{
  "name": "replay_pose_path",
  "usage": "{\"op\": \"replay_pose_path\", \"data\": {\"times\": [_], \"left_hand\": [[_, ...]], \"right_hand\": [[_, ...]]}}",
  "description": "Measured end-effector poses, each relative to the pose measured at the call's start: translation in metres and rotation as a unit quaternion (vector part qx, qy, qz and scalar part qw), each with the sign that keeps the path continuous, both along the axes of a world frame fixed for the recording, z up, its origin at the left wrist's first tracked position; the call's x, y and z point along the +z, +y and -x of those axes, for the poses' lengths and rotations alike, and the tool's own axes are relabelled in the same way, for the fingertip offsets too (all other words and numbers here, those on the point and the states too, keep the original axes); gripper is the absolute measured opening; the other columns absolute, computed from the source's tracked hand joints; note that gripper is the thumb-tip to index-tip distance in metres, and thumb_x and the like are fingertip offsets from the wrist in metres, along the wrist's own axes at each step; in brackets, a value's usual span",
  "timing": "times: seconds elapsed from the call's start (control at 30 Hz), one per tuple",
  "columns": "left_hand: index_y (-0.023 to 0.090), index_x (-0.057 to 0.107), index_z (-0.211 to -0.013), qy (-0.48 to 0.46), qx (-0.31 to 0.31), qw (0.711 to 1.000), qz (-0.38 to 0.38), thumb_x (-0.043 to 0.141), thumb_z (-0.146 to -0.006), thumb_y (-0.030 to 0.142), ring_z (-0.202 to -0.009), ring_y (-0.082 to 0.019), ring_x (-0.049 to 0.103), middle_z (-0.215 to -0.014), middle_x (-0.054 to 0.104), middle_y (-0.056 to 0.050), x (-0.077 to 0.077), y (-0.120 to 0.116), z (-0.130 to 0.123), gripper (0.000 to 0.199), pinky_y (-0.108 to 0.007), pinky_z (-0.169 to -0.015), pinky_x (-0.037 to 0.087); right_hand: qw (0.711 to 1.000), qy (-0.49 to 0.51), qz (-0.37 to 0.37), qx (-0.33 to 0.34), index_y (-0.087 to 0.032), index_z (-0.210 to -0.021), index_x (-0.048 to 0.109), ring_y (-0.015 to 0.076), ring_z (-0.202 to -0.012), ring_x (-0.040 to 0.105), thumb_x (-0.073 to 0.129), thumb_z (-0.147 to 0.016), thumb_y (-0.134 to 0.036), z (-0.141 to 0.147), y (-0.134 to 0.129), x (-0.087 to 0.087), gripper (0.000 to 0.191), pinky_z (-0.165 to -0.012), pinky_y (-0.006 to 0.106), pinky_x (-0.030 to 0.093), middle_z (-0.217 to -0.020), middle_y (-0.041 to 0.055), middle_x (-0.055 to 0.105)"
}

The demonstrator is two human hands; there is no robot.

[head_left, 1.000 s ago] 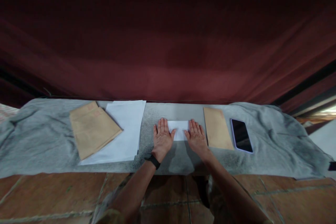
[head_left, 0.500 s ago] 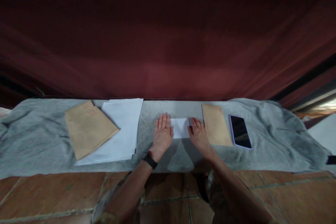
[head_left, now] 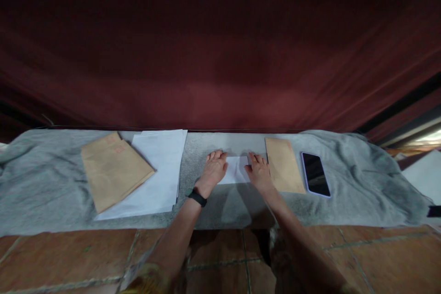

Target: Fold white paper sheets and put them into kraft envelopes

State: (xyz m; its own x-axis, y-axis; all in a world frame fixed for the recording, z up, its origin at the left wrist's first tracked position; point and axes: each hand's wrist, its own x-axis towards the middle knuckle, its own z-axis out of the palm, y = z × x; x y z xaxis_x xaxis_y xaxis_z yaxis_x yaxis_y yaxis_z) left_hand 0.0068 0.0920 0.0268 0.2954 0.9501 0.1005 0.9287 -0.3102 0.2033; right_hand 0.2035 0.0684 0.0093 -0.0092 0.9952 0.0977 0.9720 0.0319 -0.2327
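A grey cloth (head_left: pixel 213 211) covers the long, narrow surface, wrinkled toward both ends. Directly on it, from left to right, lie a stack of white sheets (head_left: pixel 165 161), partly under overlapping brown envelopes (head_left: pixel 117 170); a small white paper (head_left: pixel 236 170) near the middle; a single brown envelope (head_left: pixel 285 165); and, just beside that, a phone (head_left: pixel 316 174) with its dark screen up.

The lone head camera looks forward and steeply down from above the person's forearms (head_left: pixel 182 234), facing the cloth-covered table (head_left: pixel 213 211) and red backdrop (head_left: pixel 206 105).
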Motion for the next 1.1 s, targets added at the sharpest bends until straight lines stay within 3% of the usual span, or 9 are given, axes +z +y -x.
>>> {"op": "replay_pose_path", "data": {"times": [0.2,0.33,0.43,0.57,0.67,0.77,0.93,1.1], "left_hand": [[0.019,0.069,-0.113,-0.031,0.018,0.999,0.017,0.066,-0.089,0.021,-0.111,-0.024,0.058,-0.116,0.063,-0.009,0.005,0.002,0.001,0.024,-0.036,-0.099,0.046],[0.018,0.069,-0.100,-0.078,0.023,0.996,-0.029,0.059,-0.093,0.017,-0.104,-0.022,0.061,-0.106,0.066,-0.008,0.024,-0.003,-0.003,0.012,-0.034,-0.095,0.048],[0.020,0.068,-0.102,-0.113,0.042,0.986,-0.118,0.051,-0.099,0.022,-0.103,-0.023,0.062,-0.106,0.067,-0.007,0.043,-0.012,-0.005,0.017,-0.036,-0.094,0.048],[0.021,0.068,-0.105,-0.083,-0.034,0.982,-0.165,0.045,-0.100,0.017,-0.111,-0.023,0.060,-0.119,0.068,-0.007,0.046,-0.028,-0.002,0.023,-0.039,-0.102,0.045],[0.021,0.068,-0.102,-0.033,-0.097,0.988,-0.117,0.046,-0.097,0.012,-0.108,-0.022,0.062,-0.114,0.070,-0.007,0.031,-0.040,0.001,0.025,-0.040,-0.108,0.042],[0.020,0.067,-0.100,0.027,-0.127,0.990,-0.053,0.046,-0.096,0.010,-0.101,-0.023,0.064,-0.103,0.071,-0.007,0.019,-0.054,-0.001,0.023,-0.040,-0.104,0.044],[0.017,0.065,-0.110,0.052,-0.132,0.990,-0.017,0.045,-0.095,0.008,-0.109,-0.026,0.063,-0.115,0.070,-0.010,0.015,-0.072,-0.012,0.027,-0.040,-0.098,0.048],[0.015,0.061,-0.123,0.029,-0.104,0.994,-0.021,0.046,-0.095,0.009,-0.117,-0.026,0.062,-0.129,0.067,-0.011,0.015,-0.074,-0.015,0.032,-0.041,-0.101,0.048]], "right_hand": [[1.000,0.012,-0.001,-0.004,-0.018,-0.149,0.049,0.0313,-0.115,0.058,0.054,-0.096,-0.024,0.000,0.002,-0.004,0.054,-0.096,0.043,0.046,-0.132,0.0157,0.064],[0.992,0.117,-0.038,-0.016,-0.018,-0.146,0.053,0.0288,-0.113,0.063,0.042,-0.099,-0.023,-0.004,0.008,-0.003,0.049,-0.098,0.042,0.049,-0.127,0.0148,0.069],[0.954,0.285,-0.092,-0.021,-0.017,-0.141,0.058,0.0258,-0.117,0.064,0.034,-0.103,-0.031,-0.013,0.015,0.006,0.047,-0.101,0.039,0.050,-0.129,0.0137,0.069],[0.894,0.426,-0.130,-0.035,-0.015,-0.132,0.064,0.0255,-0.117,0.065,0.036,-0.101,-0.044,-0.027,0.019,0.018,0.050,-0.105,0.042,0.049,-0.125,0.0140,0.072],[0.899,0.420,-0.119,-0.033,-0.016,-0.122,0.069,0.0257,-0.114,0.066,0.041,-0.097,-0.039,-0.029,0.016,0.019,0.044,-0.104,0.044,0.049,-0.120,0.0136,0.074],[0.920,0.380,-0.097,0.002,-0.017,-0.115,0.072,0.0246,-0.113,0.067,0.043,-0.095,-0.031,-0.021,0.009,0.014,0.038,-0.104,0.041,0.050,-0.119,0.0122,0.074],[0.950,0.297,-0.061,0.071,-0.020,-0.124,0.069,0.0209,-0.118,0.066,0.041,-0.096,-0.020,0.003,-0.008,0.002,0.040,-0.108,0.035,0.049,-0.126,0.0086,0.071],[0.963,0.232,-0.069,0.119,-0.014,-0.135,0.063,0.0236,-0.131,0.058,0.040,-0.100,-0.019,0.021,-0.025,-0.011,0.043,-0.114,0.042,0.046,-0.140,0.0146,0.063]]}}
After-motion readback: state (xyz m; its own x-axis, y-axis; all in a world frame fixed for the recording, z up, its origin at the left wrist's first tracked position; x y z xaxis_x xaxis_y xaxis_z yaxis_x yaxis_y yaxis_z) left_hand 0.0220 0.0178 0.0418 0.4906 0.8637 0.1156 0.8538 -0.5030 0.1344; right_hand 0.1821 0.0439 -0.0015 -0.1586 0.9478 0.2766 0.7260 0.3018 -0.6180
